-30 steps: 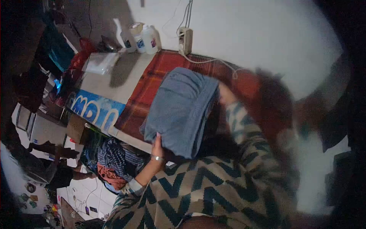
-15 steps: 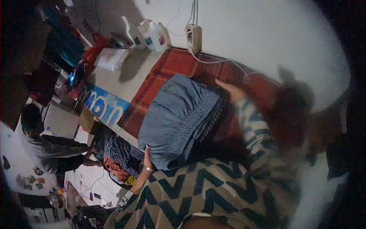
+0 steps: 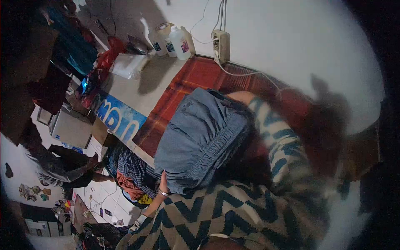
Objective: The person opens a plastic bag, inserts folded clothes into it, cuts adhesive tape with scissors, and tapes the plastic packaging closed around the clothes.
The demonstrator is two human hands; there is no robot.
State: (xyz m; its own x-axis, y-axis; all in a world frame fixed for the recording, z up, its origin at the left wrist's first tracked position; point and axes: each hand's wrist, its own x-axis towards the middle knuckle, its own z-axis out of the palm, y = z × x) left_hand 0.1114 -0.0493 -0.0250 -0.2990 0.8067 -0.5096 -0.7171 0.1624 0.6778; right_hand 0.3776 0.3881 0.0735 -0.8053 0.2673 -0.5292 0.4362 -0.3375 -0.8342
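A folded grey-blue garment [image 3: 196, 137] with a gathered waistband lies over the red plaid cloth [image 3: 175, 98], close to my body. My left hand [image 3: 163, 186], with a bracelet at the wrist, is at the garment's lower left edge; its thumb shows on top and the other fingers are hidden beneath. At the garment's upper right edge is my right hand [image 3: 241, 98], its fingers hidden behind the fabric, so its grip cannot be made out.
Several bottles [image 3: 180, 43] and a socket strip [image 3: 221, 46] with cables stand along the wall. A clear plastic packet [image 3: 129, 66] lies on the table. At the left, a person [image 3: 62, 166] reaches toward piled clothes [image 3: 131, 171].
My right hand, apart from the garment with fingers spread half a second ago, is now at its upper edge. The garment has turned, showing more waistband. The view has shifted slightly.
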